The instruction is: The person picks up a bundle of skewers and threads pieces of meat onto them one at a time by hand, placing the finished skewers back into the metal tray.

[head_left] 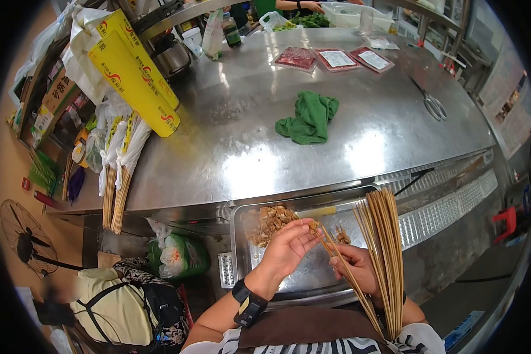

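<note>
My left hand [290,246] has its fingers pinched on a small brown piece of food [314,225] at the tip of a thin bamboo skewer [354,282]. My right hand [356,266] grips that skewer lower down, its fingers closed around the shaft. A thick bundle of bamboo skewers [387,248] stands upright against my right hand and wrist, covering part of them. Under both hands lies a metal tray [237,259]. A heap of brown food pieces [271,223] fills its left side, and a few skewered brown pieces [341,236] lie farther right.
On the steel table [230,130] lie a green cloth [310,118], scissors [433,106] and packs of red meat [295,59]. Yellow cling-film boxes [135,76] and wrapped skewer bundles [121,159] are at left. Another person's hand [311,6] shows at the back.
</note>
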Action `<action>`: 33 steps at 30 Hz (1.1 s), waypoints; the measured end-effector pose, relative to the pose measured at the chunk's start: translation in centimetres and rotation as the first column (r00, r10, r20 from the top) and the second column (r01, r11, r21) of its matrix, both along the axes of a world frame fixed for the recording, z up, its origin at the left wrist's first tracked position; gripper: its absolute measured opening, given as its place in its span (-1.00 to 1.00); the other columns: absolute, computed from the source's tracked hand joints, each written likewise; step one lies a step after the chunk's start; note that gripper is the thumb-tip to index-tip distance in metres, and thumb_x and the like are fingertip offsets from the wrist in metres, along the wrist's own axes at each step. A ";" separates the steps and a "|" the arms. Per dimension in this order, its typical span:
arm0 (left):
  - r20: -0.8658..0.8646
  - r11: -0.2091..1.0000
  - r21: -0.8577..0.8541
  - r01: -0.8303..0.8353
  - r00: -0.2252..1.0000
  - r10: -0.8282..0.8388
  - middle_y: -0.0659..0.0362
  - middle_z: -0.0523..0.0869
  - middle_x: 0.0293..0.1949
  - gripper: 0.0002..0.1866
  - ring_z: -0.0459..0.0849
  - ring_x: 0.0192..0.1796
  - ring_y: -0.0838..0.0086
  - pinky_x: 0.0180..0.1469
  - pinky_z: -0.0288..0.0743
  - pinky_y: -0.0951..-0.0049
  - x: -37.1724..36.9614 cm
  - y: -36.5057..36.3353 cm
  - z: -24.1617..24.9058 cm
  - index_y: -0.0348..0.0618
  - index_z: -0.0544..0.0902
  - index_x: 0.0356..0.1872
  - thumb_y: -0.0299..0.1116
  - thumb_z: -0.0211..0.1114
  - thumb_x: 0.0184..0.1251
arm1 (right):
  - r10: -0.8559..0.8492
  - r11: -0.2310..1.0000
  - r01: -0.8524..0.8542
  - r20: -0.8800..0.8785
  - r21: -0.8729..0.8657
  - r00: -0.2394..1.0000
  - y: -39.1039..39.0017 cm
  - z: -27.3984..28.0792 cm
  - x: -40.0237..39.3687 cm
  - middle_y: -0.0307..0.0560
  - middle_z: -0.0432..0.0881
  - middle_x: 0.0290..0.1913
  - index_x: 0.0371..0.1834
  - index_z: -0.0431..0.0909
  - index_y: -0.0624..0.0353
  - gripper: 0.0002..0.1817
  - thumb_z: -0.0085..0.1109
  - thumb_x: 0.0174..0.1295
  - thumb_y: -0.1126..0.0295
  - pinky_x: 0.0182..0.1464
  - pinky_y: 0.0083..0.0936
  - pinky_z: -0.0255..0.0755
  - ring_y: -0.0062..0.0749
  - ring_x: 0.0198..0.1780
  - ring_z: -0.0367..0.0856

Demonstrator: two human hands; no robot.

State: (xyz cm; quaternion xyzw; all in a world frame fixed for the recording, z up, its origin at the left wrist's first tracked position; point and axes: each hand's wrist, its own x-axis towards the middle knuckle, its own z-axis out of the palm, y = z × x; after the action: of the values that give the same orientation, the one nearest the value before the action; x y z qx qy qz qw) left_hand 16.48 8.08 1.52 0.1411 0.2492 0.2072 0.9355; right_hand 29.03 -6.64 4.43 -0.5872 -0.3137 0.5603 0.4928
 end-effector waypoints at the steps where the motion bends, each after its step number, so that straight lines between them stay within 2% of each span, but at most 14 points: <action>1: -0.022 0.999 0.052 0.014 1.000 -0.013 0.09 0.61 -0.18 -0.81 0.57 -0.06 0.33 0.13 0.41 0.32 0.0 0.0 0.1 -0.28 0.51 -0.13 -0.51 0.11 0.25 | 0.000 1.000 0.000 0.000 -0.001 1.000 0.0 0.1 0.0 -0.34 0.42 -0.55 0.19 0.34 0.25 -0.57 0.03 0.29 0.34 -0.46 -0.75 0.26 -0.74 -0.50 0.37; 2: -0.045 0.994 0.104 0.030 0.999 -0.025 0.07 0.60 -0.18 -0.80 0.57 -0.04 0.31 0.14 0.39 0.31 0.0 0.0 0.2 -0.29 0.50 -0.12 -0.50 0.10 0.24 | 0.007 1.000 -0.007 0.000 -0.003 1.000 0.0 0.1 0.0 -0.34 0.42 -0.55 0.19 0.34 0.25 -0.57 0.03 0.28 0.34 -0.46 -0.75 0.26 -0.74 -0.50 0.37; 6: -0.072 0.992 0.117 0.054 0.996 -0.046 0.05 0.60 -0.18 -0.79 0.57 -0.05 0.31 0.13 0.40 0.31 0.0 0.1 0.0 -0.30 0.49 -0.10 -0.50 0.10 0.25 | 0.019 1.000 -0.019 -0.003 -0.005 1.000 0.1 0.1 0.0 -0.35 0.42 -0.56 0.19 0.35 0.23 -0.58 0.03 0.28 0.34 -0.47 -0.75 0.25 -0.74 -0.51 0.37; 9: -0.073 0.996 0.063 0.067 0.995 -0.062 0.06 0.61 -0.20 -0.80 0.58 -0.06 0.31 0.10 0.43 0.31 0.0 0.3 -0.2 -0.29 0.50 -0.11 -0.49 0.10 0.27 | 0.029 0.999 -0.029 0.007 -0.022 1.000 0.1 0.2 0.0 -0.36 0.41 -0.56 0.19 0.35 0.23 -0.58 0.03 0.28 0.34 -0.47 -0.76 0.24 -0.75 -0.50 0.37; 12: -0.079 0.993 0.100 0.063 0.995 -0.056 0.08 0.63 -0.23 -0.82 0.60 -0.10 0.34 0.07 0.45 0.32 0.4 0.8 -0.6 -0.27 0.52 -0.13 -0.48 0.11 0.28 | 0.027 1.000 -0.027 0.013 -0.011 1.000 0.6 0.0 0.3 -0.36 0.42 -0.55 0.19 0.35 0.24 -0.58 0.03 0.28 0.34 -0.47 -0.76 0.25 -0.75 -0.50 0.37; 20: -0.190 0.982 0.186 0.015 0.982 0.021 0.13 0.62 -0.23 -0.86 0.64 -0.11 0.37 0.00 0.53 0.35 0.5 0.7 -0.5 -0.28 0.54 -0.19 -0.46 0.18 0.28 | 0.006 1.000 -0.006 0.012 -0.030 1.000 0.6 0.0 0.3 -0.35 0.43 -0.55 0.20 0.34 0.25 -0.56 0.05 0.28 0.33 -0.46 -0.76 0.27 -0.74 -0.50 0.38; 27: -0.216 0.977 0.215 -0.011 0.975 0.058 0.11 0.62 -0.23 -0.85 0.63 -0.11 0.39 0.01 0.52 0.38 0.8 0.1 -0.2 -0.32 0.54 -0.20 -0.45 0.17 0.29 | 0.017 1.000 -0.016 0.053 -0.017 0.998 0.6 -0.4 0.4 -0.35 0.42 -0.58 0.20 0.35 0.24 -0.56 0.05 0.28 0.32 -0.47 -0.75 0.25 -0.75 -0.52 0.36; 33: -0.233 0.958 0.284 -0.042 0.966 0.112 0.07 0.65 -0.25 -0.87 0.62 -0.14 0.38 0.03 0.49 0.36 1.1 -0.8 0.5 -0.30 0.57 -0.25 -0.45 0.14 0.30 | 0.018 0.999 -0.018 0.016 -0.029 1.000 0.7 0.4 0.7 -0.34 0.41 -0.59 0.21 0.33 0.22 -0.57 0.03 0.29 0.33 -0.46 -0.73 0.26 -0.73 -0.52 0.37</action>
State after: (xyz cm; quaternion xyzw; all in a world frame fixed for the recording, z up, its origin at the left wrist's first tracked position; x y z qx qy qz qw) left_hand 17.61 7.32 1.99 0.2852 0.3376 0.2573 0.8594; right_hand 29.68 -5.92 4.86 -0.5960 -0.3150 0.5642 0.4767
